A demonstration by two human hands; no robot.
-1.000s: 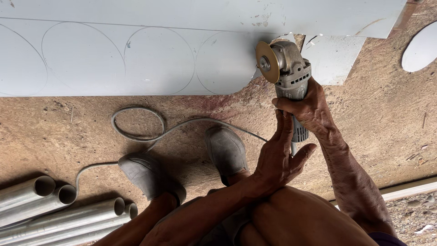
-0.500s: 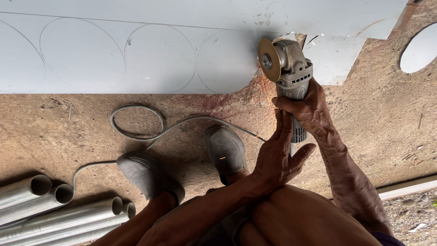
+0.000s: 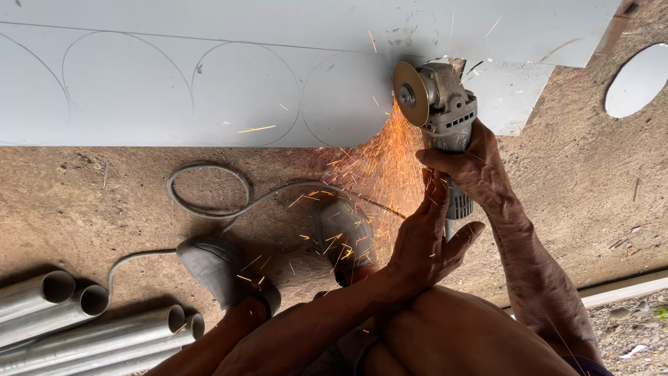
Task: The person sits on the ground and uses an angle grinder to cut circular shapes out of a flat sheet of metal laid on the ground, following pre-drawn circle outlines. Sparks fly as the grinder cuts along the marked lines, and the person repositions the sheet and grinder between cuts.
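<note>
A grey angle grinder [image 3: 447, 106] points up at a pale grey metal sheet [image 3: 209, 83] marked with drawn circles. Its yellowish disc [image 3: 410, 94] touches the sheet's lower edge and throws orange sparks [image 3: 379, 163] down towards me. My right hand [image 3: 476, 167] grips the grinder's body just behind the head. Lower down, my left hand [image 3: 424, 237] wraps around the grinder's rear handle with some fingers spread. Both forearms come up from the bottom of the view.
My two feet in grey shoes [image 3: 216, 268] [image 3: 344, 233] stand on rough brown ground [image 3: 584, 181]. The grinder's cable [image 3: 209, 191] loops between them and the sheet. Several metal pipes [image 3: 83, 327] lie at the bottom left. A round cut-out piece [image 3: 637, 80] lies at the right.
Sparks now fly from the disc where none showed before. The grinder and both hands hold almost the same place at the sheet's edge.
</note>
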